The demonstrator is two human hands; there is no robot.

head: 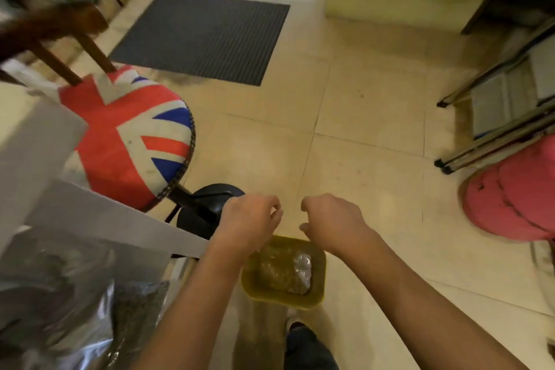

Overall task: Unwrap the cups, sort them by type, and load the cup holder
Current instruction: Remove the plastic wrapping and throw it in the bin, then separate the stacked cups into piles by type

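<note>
Both bare hands hung over a small olive-green rectangular plastic bin (318, 294) on the cream tiled floor (360, 144), seen from above. Left hand (250, 224) sat above the bin's left far corner, right hand (333, 224) above its right far corner, a narrow gap between them. Fingers of both curled inward, thumb near forefinger as if pinching; nothing readable between them, thin film possible but blur hid it, so grip on anything cannot be told

Inside the bin lay a crumpled clear plastic wrap (285, 272), bunched to the middle, long side running near-to-far. It lay straight below and slightly toward the person from both sets of fingers, apart from them. Neither hand clearly nearer; right wrist overlapped the bin rim, left wrist covered the left rim

No cups, no cup holder visible in this view. Judged step: wrapper disposal, hands placed for dropping into the bin. Cups likely off-frame, so next move probably needed a turn away from the bin, maybe toward the white bench edge (105, 213) at left, where a blurry clear plastic bag (75, 309) lay under it

Nearby: round stool with Union Jack fabric seat (132, 135) on a black base, dark ribbed floor mat (204, 36), pink round cushion (516, 192) at right, folded metal frame (504, 117), person's dark shoe (300, 330) just behind the bin
</note>
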